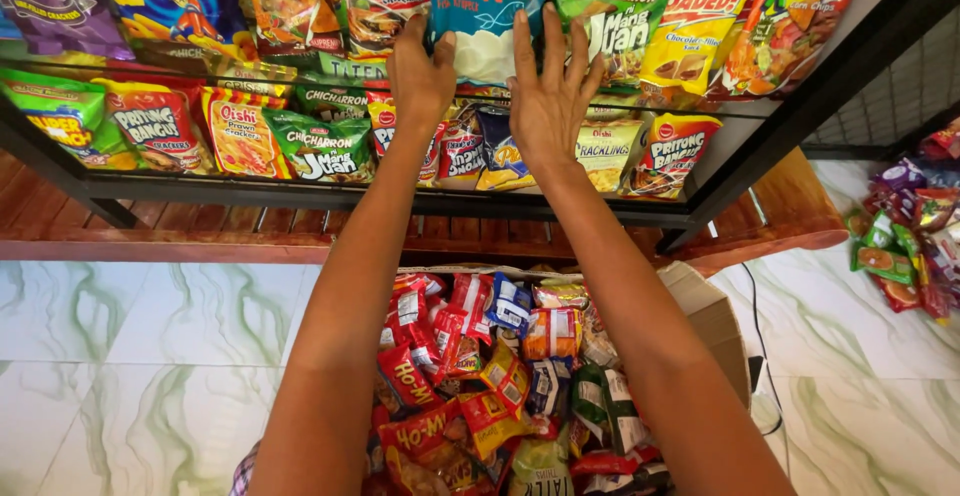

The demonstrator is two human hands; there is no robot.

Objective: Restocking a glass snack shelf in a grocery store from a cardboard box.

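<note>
Blue-and-white snack bag (487, 11) sits on the upper shelf, between a red-and-dark bag to its left and a green bag (612, 18) to its right. Both my hands are on it. Left hand (422, 71) grips its left edge, thumb curled over the front of the pack. Right hand (548, 91) lies flat against its lower right side, fingers spread and pointing up, pressing rather than clenching. Bag stands upright in the row, touching its neighbours.

Done so far, by the look of it: upper shelf is packed edge to edge with bags; lower shelf (400, 196) also holds a full-looking row of smaller packs, red, green, yellow. The blue bag seems about seated, only being squared up.

Left to do, as I judge it: plenty. Cardboard box (715, 321) on the floor below my arms is heaped with small packs (500, 376), mostly red and orange, some blue and green. Another loose pile of packs (905, 246) lies on the tiled floor at far right, well apart from the box. Where these would fit I cannot tell; no clear gaps show on either shelf from here.

Rack frame is black metal, set against a wooden ledge. Floor is pale marbled tile.
</note>
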